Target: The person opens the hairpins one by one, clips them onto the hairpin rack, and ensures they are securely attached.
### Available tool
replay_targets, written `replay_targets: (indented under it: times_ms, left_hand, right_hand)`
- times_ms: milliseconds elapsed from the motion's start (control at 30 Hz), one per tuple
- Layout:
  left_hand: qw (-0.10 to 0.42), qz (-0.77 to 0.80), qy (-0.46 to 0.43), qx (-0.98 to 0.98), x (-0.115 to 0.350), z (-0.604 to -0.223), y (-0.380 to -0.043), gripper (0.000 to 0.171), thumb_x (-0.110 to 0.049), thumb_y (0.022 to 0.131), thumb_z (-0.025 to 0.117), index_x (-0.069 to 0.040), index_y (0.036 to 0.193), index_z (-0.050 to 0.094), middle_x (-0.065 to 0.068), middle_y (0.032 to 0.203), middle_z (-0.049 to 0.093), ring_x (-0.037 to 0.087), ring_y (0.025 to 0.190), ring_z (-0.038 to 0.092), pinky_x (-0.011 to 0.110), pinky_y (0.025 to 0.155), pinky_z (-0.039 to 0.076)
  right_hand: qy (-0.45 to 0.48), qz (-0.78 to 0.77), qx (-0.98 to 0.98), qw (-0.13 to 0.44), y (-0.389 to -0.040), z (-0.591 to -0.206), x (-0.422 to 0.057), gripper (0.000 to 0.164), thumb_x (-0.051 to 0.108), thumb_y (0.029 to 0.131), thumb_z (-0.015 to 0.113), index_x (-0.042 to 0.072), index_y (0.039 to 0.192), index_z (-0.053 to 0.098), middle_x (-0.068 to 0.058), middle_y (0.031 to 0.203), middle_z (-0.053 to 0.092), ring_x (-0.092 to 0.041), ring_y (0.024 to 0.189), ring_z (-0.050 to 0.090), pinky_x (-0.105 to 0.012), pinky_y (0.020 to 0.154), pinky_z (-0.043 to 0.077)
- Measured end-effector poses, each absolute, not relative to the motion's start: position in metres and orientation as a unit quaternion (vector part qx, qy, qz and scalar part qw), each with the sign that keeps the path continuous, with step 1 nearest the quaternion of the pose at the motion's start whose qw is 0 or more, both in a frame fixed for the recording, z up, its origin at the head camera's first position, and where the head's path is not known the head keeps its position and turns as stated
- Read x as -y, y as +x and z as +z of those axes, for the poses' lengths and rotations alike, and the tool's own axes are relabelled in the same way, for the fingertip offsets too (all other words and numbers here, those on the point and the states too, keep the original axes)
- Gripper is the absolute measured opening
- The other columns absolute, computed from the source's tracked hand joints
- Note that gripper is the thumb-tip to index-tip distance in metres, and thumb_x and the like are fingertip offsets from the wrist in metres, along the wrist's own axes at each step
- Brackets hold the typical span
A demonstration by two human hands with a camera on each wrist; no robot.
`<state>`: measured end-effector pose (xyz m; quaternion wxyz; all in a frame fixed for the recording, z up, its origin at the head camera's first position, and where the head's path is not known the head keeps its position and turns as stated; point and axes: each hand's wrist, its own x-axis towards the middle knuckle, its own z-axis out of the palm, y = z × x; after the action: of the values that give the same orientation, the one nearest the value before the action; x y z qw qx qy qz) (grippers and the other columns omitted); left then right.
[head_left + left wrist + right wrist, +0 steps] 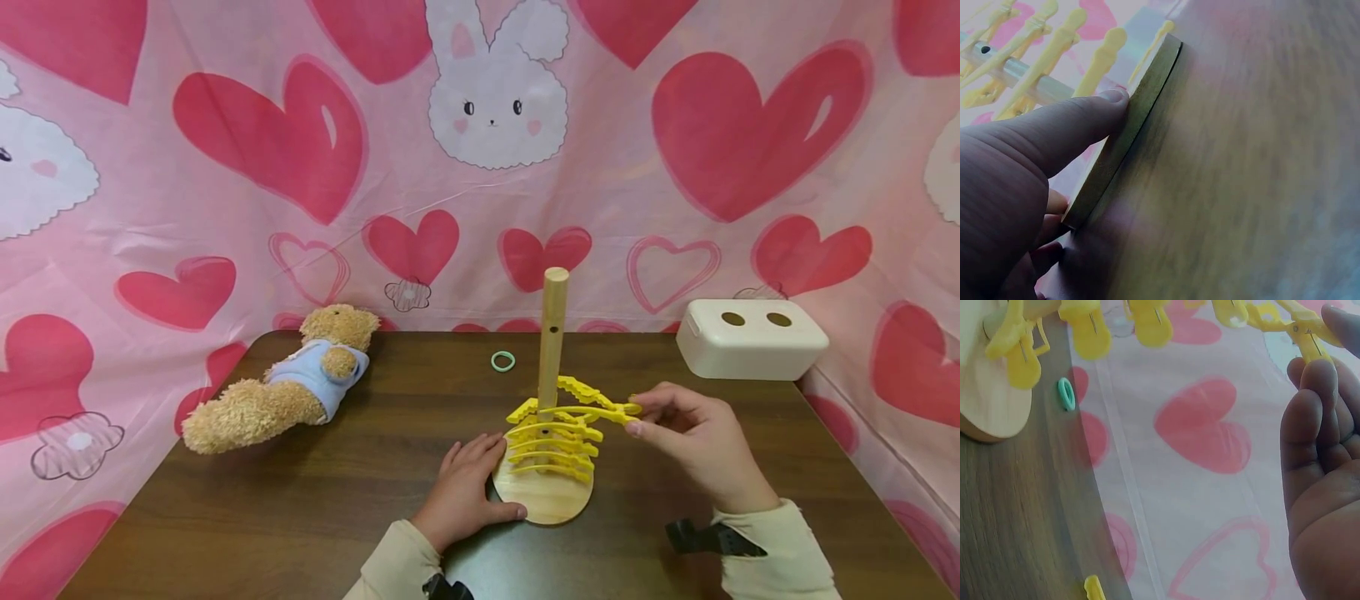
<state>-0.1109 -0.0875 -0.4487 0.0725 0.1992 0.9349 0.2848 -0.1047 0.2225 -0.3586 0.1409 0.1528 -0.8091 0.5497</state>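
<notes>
A wooden stand (553, 333) has an upright post on a round base. Several yellow alligator hair clips (558, 454) grip its lower post, one above another. My left hand (468, 492) holds the base's edge, thumb at the near rim and fingers at the left side; the left wrist view shows the thumb (1088, 122) against the rim. Between thumb and fingertips my right hand (701, 437) pinches the handle end of another yellow hair clip (592, 411). That clip's jaws are spread, one arm passing before the post and the other behind it; contact with the post cannot be told.
A teddy bear (315, 375) in a blue top lies at the left of the brown table (360, 517). Behind the stand is a small green ring (503, 361). A white box with two holes (750, 350) stands at the back right. A yellow tip (1094, 587) shows low in the right wrist view.
</notes>
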Motion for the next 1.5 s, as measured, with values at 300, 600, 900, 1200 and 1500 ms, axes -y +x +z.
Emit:
replay_targets:
  times_ms: [300,600,900,1200,1500]
  left_hand:
    - [0.083,0.284,0.193,-0.935,0.088,-0.449,-0.111,0.099,-0.061,0.077,0.079,-0.009,0.153,0.043,0.005,0.158,0.04,0.029,0.148,0.029,0.06,0.119,0.013]
    - [0.08,0.282,0.198,-0.935,0.088,-0.449,-0.111,0.099,-0.062,0.078,0.078,-0.009,0.154,0.042,0.004,0.159,0.038,0.029,0.149,0.028,0.06,0.119,0.013]
    - [0.084,0.282,0.203,-0.934,0.087,-0.449,-0.111,0.1,-0.062,0.077,0.078,-0.01,0.154,0.041,0.003,0.16,0.037,0.029,0.149,0.028,0.06,0.119,0.013]
    - [0.079,0.28,0.204,-0.935,0.088,-0.451,-0.112,0.1,-0.063,0.077,0.078,-0.011,0.154,0.042,0.003,0.16,0.037,0.029,0.149,0.028,0.061,0.119,0.013]
    - [0.065,0.272,0.212,-0.936,0.088,-0.451,-0.112,0.099,-0.062,0.078,0.078,-0.009,0.153,0.043,0.004,0.159,0.039,0.03,0.148,0.03,0.061,0.118,0.016]
  right_hand:
    - [0.175,0.543,0.808,0.145,-0.104,-0.357,-0.208,0.024,0.0,0.082,0.081,0.006,0.104,0.075,-0.004,0.086,0.066,-0.015,0.07,0.059,-0.027,0.056,0.05]
    - [0.167,0.543,0.813,0.129,-0.105,-0.357,-0.195,0.022,0.007,0.083,0.082,0.009,0.104,0.075,-0.006,0.086,0.065,-0.017,0.072,0.058,-0.027,0.058,0.05]
    - [0.182,0.554,0.801,0.138,-0.104,-0.36,-0.189,0.025,0.005,0.083,0.081,0.012,0.106,0.075,-0.002,0.08,0.059,-0.016,0.068,0.051,-0.028,0.053,0.043]
    - [0.178,0.548,0.807,0.128,-0.104,-0.358,-0.188,0.026,0.008,0.085,0.081,0.014,0.109,0.074,-0.002,0.078,0.057,-0.017,0.068,0.051,-0.028,0.053,0.043]
    - [0.162,0.528,0.827,0.102,-0.105,-0.357,-0.195,0.032,0.014,0.088,0.079,0.011,0.119,0.072,-0.004,0.094,0.067,-0.017,0.078,0.059,-0.026,0.064,0.052]
